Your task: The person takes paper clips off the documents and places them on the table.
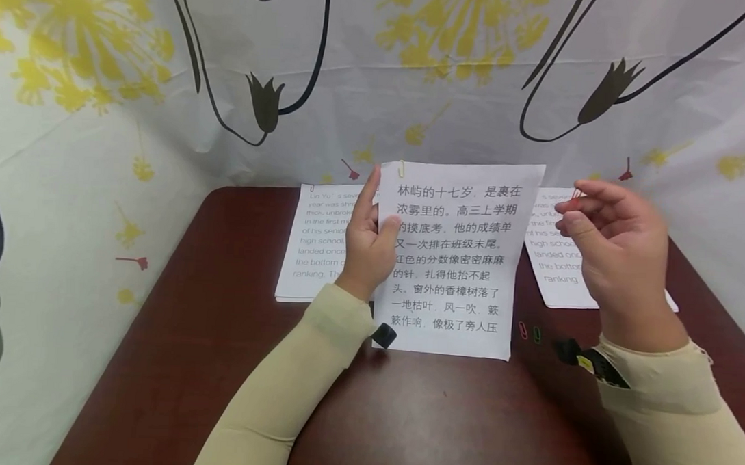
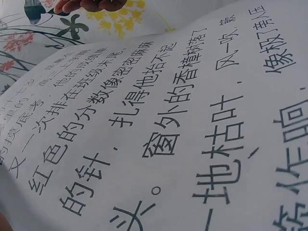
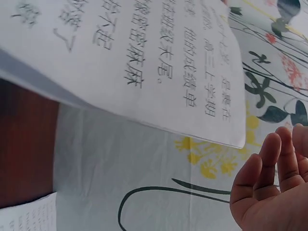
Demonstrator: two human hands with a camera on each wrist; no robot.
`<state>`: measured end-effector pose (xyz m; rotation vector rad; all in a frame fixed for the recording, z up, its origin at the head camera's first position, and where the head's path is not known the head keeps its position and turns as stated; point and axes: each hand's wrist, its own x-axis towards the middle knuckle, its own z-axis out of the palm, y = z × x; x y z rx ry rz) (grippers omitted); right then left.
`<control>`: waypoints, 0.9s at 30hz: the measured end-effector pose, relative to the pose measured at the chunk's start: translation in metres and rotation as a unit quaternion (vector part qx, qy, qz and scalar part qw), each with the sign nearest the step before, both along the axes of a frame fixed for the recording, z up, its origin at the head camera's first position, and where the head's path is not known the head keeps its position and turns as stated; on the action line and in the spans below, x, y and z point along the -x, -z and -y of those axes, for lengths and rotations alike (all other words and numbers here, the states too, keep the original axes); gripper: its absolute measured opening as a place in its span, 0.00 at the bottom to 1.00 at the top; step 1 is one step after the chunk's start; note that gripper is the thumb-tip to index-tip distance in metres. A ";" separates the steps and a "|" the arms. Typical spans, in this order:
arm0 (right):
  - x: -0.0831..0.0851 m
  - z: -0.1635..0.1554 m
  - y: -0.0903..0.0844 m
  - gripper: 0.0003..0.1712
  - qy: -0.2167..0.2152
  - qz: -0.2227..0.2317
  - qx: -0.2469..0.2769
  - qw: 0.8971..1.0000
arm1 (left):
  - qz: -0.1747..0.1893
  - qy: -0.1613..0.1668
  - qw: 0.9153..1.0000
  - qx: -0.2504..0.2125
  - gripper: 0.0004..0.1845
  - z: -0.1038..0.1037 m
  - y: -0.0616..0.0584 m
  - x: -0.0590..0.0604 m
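My left hand [image 1: 372, 243] grips the left edge of an upright sheaf of white paper [image 1: 449, 341] printed with Chinese text, the thumb lying over its front. A yellow paper clip [image 1: 402, 169] sits on the sheaf's top edge near the left corner. To the right of the paper and apart from it, my right hand [image 1: 630, 258] pinches a red paper clip [image 1: 574, 197] between thumb and fingertips. In the right wrist view the fingers [image 3: 269, 151] are curled beside the sheaf's corner, and the clip is hidden there.
English-printed pages [image 1: 306, 257] lie on the dark table [image 1: 178, 321] behind the left hand, with a red clip [image 1: 312, 188] at their top. More English pages [image 1: 561, 287] lie behind the right hand. A red clip [image 1: 523, 330] and a green clip [image 1: 536, 334] rest nearby. Patterned cloth [image 1: 353, 67] hangs behind.
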<state>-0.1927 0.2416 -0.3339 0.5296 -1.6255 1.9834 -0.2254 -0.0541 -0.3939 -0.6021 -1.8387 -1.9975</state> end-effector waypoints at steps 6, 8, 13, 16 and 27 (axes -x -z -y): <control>-0.007 -0.011 0.008 0.22 0.062 0.072 -0.169 0.981 | 0.009 0.000 1.000 0.003 0.45 0.000 0.000 0.000; -0.009 -0.014 0.011 0.23 0.081 0.082 -0.229 0.967 | 0.008 0.000 1.000 0.003 0.45 0.000 0.000 0.000; -0.014 -0.024 0.018 0.25 0.084 0.095 -0.283 0.951 | 0.007 0.003 1.000 0.005 0.45 0.000 0.000 0.001; -0.017 -0.031 0.022 0.26 0.075 0.102 -0.298 0.946 | 0.010 0.002 1.000 0.006 0.45 0.000 0.000 0.001; -0.024 -0.050 0.032 0.25 0.075 0.132 -0.368 0.917 | 0.014 0.006 1.000 0.004 0.45 0.000 0.000 0.001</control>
